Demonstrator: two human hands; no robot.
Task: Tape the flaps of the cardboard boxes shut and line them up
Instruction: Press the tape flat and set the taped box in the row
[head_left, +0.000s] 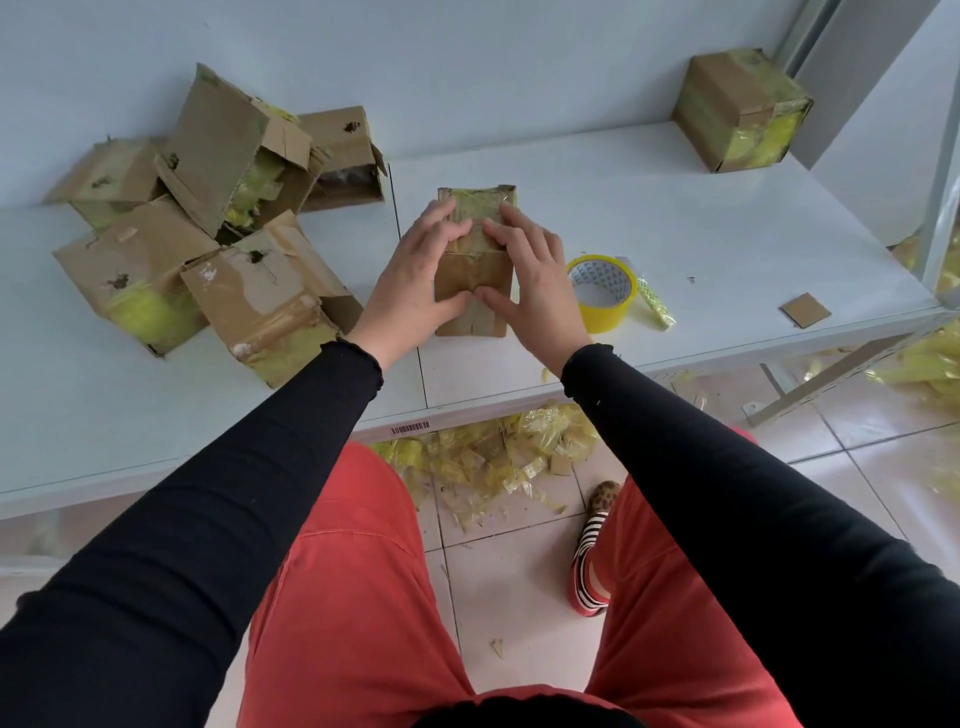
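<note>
1. Box in hand (475, 270): standing on the white table (701, 208) in front of the person, middle of the view, with old tape over its far end.
2. Left hand (415, 275): spread, fingers straight, lying flat on the left part of the box top, thumb reaching toward the middle seam.
3. Right hand (530, 270): likewise spread and flat on the right part of the top, thumb near the left thumb. Pinching nothing; no tape held.
4. Tape roll (602, 291): yellow, resting on the table just beside the box on the right, untouched.
5. Done so far, by the look of it: one taped box (740, 109) set apart at the far right of the table, seemingly the start of the line.
6. Step in hand, as a judgement: pressing the flaps down or smoothing tape along the seam; cannot tell which.
7. Left to do: a heap of boxes (208, 218) at the left, several with flaps open, waiting for taping and lining up. Early in the task, most of it ahead.
</note>
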